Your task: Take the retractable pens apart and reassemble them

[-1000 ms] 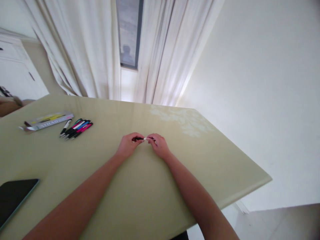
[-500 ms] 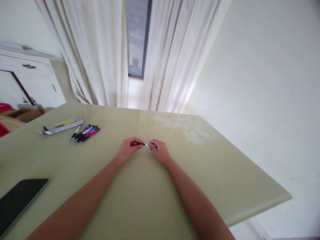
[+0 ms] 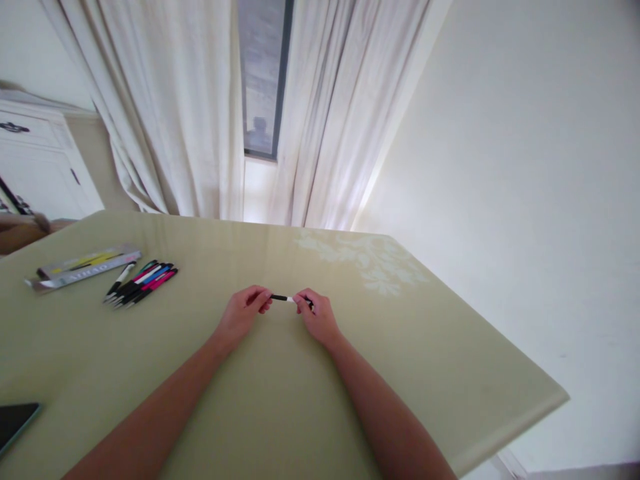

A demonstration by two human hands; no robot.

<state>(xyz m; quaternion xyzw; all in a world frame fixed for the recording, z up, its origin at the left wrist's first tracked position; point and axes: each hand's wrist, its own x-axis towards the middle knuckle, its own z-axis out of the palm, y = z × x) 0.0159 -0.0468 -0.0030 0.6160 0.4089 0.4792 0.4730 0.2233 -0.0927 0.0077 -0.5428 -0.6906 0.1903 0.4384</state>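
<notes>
You had your left hand (image 3: 243, 311) and right hand (image 3: 319, 315) a little apart, each pinching the black-and-white pen (image 3: 281, 298) between thumb and fingers. It spanned the gap between them, roughly level above the table (image 3: 280, 387). Gripping it from both sides probably kept it steady and left its middle bare to your eye. Beyond your left hand and further left, the loose pens (image 3: 143, 283) lay side by side, tips mostly one way, perhaps so that each could be picked out easily; the pen box (image 3: 90, 268) lay just past them.

Your fingers covered both ends of the held pen, so whether its tip was out could not be told. The loose pens overlapped too much to count surely. Nearer you than your left hand, a dark flat device (image 3: 17, 421) was cut off by the view's left edge.
</notes>
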